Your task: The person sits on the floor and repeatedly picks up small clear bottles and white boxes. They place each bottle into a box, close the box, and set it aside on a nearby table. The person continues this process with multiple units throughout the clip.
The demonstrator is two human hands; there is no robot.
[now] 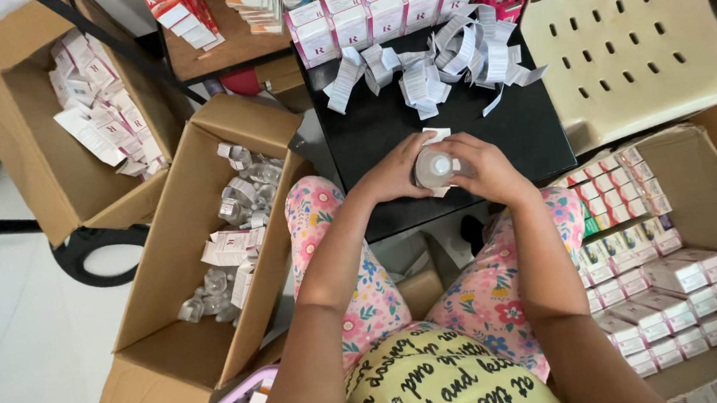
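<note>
at far left an open cardboard box (pixel 28 125) holds flat white cartons, and beside it a second, longer box (pixel 210 264) lies tilted with small clear bottles and folded leaflets loose inside. at centre a seated person in flowered trousers works over a small black table (pixel 387 131), both hands meeting just above its near edge. the left hand (pixel 392 173) cups a small clear bottle (pixel 434 168) from its side, fingers curled round the body; the right hand (pixel 485 168) closes over it from the other side, fingers wrapped and pressed against it (a slip of white paper (pixel 436 135) shows just behind the bottle, touching it or nearly so). the bottle looks light and rigid, its smooth wall likely slippery, and if glass, breakable; the surest hold seems to be round the body, as here, rather than by the cap. beyond the hands a heap of folded paper leaflets (pixel 433 63) lies on the table, with a row of white-and-pink cartons (pixel 382 12) standing behind it. to the right, a cream plastic chair (pixel 627 44), and below it a box (pixel 716 199) packed tight with finished cartons in rows.
</note>
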